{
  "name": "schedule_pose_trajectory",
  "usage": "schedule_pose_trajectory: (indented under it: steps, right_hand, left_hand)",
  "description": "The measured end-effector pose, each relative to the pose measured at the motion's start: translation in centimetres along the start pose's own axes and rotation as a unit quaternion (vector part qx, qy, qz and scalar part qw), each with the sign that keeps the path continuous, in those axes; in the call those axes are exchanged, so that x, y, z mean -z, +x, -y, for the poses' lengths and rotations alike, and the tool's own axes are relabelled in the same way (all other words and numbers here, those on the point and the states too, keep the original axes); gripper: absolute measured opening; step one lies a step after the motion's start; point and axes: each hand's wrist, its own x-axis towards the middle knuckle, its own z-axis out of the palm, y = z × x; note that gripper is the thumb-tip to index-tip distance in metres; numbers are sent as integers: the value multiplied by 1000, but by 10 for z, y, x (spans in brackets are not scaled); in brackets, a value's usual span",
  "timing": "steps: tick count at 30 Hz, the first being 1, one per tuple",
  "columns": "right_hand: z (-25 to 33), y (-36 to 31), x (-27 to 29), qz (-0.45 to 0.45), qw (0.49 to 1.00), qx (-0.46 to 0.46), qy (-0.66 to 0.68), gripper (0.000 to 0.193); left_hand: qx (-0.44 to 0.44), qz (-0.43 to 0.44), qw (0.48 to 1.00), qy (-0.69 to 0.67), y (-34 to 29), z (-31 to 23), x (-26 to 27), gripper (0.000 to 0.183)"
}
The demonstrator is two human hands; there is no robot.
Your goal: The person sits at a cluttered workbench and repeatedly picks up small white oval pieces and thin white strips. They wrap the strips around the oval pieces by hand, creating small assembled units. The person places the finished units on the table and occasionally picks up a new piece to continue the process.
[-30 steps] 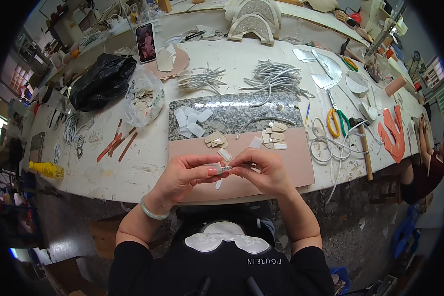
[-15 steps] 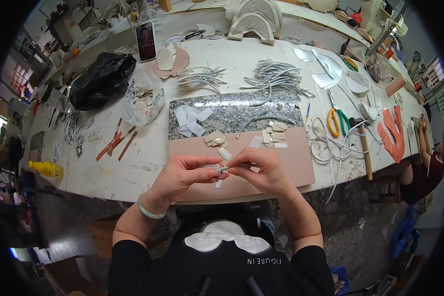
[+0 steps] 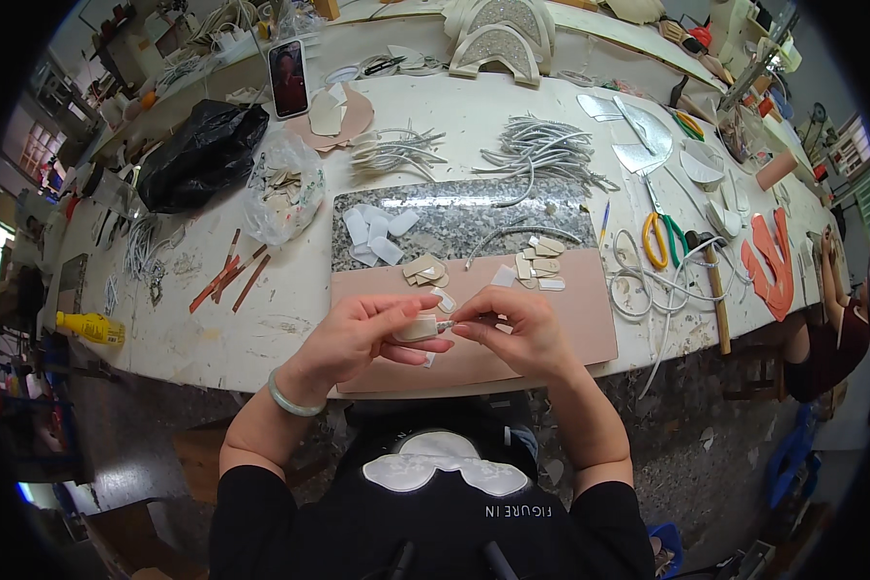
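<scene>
Over the pink-tan sheet [image 3: 570,319], my left hand [image 3: 353,333] holds a small beige tab [image 3: 418,329] between its thumb and fingers, its lower fingers stretched out beneath. My right hand [image 3: 522,333] pinches a silvery cord end [image 3: 444,327] that meets the tab's right edge. Most of that cord is hidden by my fingers. Just beyond my hands lie a pile of beige tabs [image 3: 425,270], a second group of tabs [image 3: 541,259] and a white-edged tab [image 3: 444,301]. Translucent white pieces [image 3: 385,249] rest farther back on the speckled stone slab [image 3: 445,227].
Two bundles of silver cords [image 3: 396,150] [image 3: 536,150] lie behind the slab. To the right are scissors [image 3: 655,237], a hammer [image 3: 715,290] and a coiled white cord [image 3: 632,290]. Red-brown strips [image 3: 230,275], a clear bag [image 3: 285,188] and a black bag [image 3: 203,159] occupy the left. A phone [image 3: 288,79] stands behind.
My left fingers have loosened and spread, and the beige tab now shows more of its broad face. The right hand keeps its pinch beside it, almost in the same place.
</scene>
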Motion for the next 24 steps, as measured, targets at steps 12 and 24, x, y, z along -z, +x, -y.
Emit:
schedule_pose_trajectory:
  steps: [12,24]
  right_hand:
    - [0,3,2,-71,996,32,-45,23]
    - [-15,24,53,-171,941,102,-274,16]
  left_hand:
    - [-85,13,975,207,18,-3,13,22]
    - [-368,-264,616,644,167,-123,141,21]
